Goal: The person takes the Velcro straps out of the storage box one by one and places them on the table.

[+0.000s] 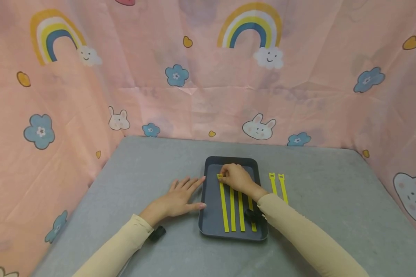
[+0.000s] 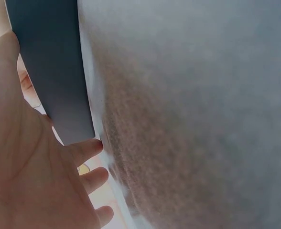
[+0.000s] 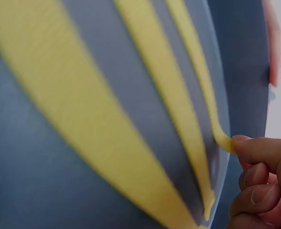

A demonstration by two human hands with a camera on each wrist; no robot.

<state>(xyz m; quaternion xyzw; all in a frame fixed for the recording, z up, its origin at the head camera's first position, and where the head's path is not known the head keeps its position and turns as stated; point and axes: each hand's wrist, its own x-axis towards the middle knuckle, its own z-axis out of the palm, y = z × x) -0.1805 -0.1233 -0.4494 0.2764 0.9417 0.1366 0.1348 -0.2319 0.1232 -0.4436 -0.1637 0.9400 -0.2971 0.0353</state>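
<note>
A dark grey tray lies on the table with several yellow hook-and-loop cable ties placed lengthwise in it, side by side. Over the tray, my right hand pinches the slotted head end of the leftmost cable tie between thumb and finger. That end bends up off the tray floor in the right wrist view, where the pinched tie runs beside two others. My left hand is spread, its fingertips and thumb touching the tray's left rim. The right forearm hides part of the other ties.
Two more yellow cable ties lie on the grey table to the right of the tray, partly behind the right sleeve. A pink patterned cloth hangs behind and at both sides of the table. Dark wrist cameras sit at both wrists.
</note>
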